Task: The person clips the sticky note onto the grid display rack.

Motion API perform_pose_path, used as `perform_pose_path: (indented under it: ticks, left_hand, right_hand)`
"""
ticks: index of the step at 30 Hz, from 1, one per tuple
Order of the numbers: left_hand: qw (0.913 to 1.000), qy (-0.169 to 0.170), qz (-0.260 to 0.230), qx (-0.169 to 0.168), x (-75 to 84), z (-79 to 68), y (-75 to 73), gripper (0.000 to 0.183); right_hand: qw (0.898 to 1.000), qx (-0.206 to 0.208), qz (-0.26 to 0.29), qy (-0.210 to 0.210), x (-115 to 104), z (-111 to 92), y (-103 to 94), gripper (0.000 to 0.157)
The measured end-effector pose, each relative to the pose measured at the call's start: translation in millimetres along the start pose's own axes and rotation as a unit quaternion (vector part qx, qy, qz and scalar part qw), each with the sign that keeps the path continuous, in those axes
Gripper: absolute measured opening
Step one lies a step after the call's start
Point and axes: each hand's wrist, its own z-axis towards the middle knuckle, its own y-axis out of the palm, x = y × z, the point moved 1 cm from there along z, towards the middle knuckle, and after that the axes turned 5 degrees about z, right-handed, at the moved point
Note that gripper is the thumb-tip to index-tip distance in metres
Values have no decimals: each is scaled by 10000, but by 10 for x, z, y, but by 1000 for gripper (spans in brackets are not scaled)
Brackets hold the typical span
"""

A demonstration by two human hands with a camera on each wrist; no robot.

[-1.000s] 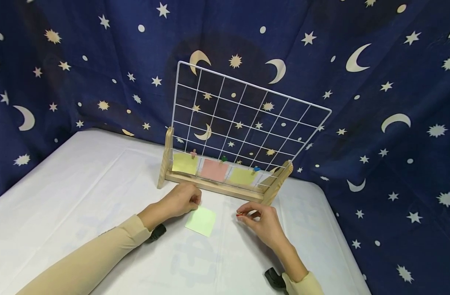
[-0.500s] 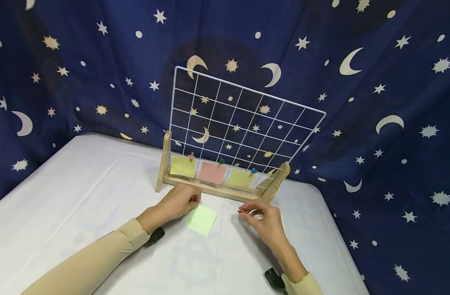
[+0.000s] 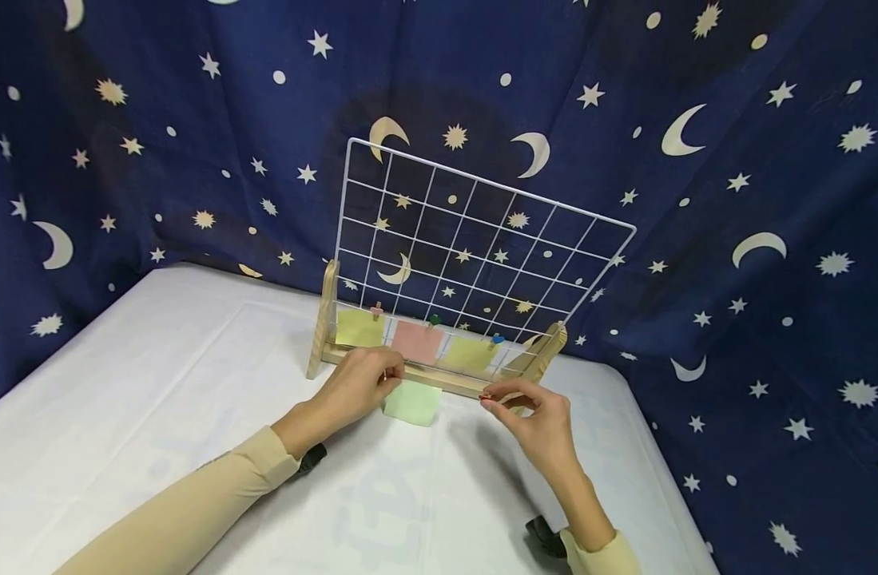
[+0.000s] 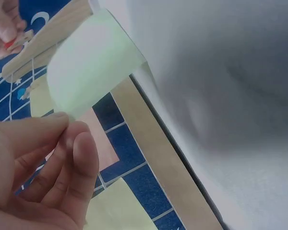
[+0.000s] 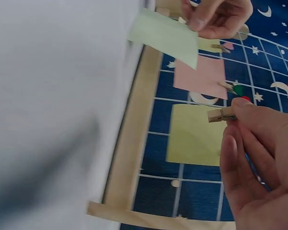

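Between thumb and fingers my left hand [image 3: 359, 383] pinches a pale green sticky note [image 3: 413, 402] by its corner, raised in front of the stand's base. The note fans out from the fingertips in the left wrist view. My right hand [image 3: 535, 415] pinches a small wooden clothespin [image 5: 221, 114] with a red decoration, near the stand's right end. Behind both hands stands a white wire grid [image 3: 467, 239]. Along its bottom row hang a yellow note [image 3: 359, 328], a pink note [image 3: 417, 342] and another yellow note [image 3: 469, 354], each under a small clothespin.
The grid sits in a wooden base [image 3: 439, 378] with a wooden upright at each end. White cloth covers the table [image 3: 194, 383]. A dark blue curtain [image 3: 216, 144] with moons and stars hangs behind. Dark straps with devices circle both wrists.
My left hand has lifted the green note off the table and moved it toward the stand, slightly right. My right hand has shifted right and a little toward the grid with the clothespin.
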Motion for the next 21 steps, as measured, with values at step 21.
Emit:
perform_pose_path:
  ticks: [21]
  left_hand:
    - [9935,564,-251,958,90,80,-38,20]
  right_hand:
    - [9942,1024,289,-185,-594,424,-209,14]
